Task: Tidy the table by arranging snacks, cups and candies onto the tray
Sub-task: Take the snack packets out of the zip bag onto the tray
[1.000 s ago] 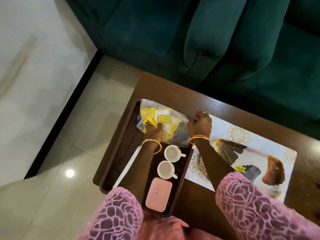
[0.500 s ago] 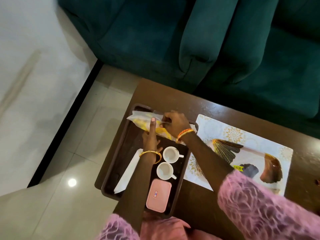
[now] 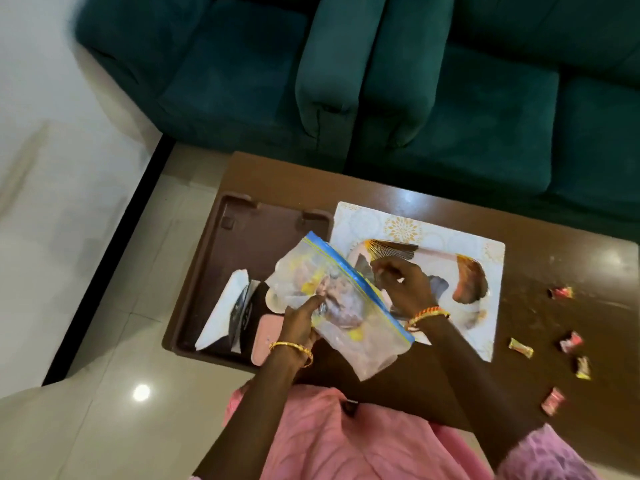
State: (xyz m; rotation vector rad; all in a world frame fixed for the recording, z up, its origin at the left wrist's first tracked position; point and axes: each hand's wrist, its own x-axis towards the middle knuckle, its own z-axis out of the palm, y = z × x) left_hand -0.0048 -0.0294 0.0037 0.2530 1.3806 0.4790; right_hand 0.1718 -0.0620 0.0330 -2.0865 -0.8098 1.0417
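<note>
Both hands up over the tray: left hand pinching the limp, slippery zip bag mid-body, right hand nipping its blue seal edge — light and floppy, best gripped along that stiffer strip.

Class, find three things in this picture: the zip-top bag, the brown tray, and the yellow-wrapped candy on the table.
zip-top bag [image 3: 349, 306]: head view, on its clear middle.
brown tray [image 3: 207, 265]: head view, on its left rim.
yellow-wrapped candy [image 3: 520, 347]: head view, on the wrapper's middle.
</note>
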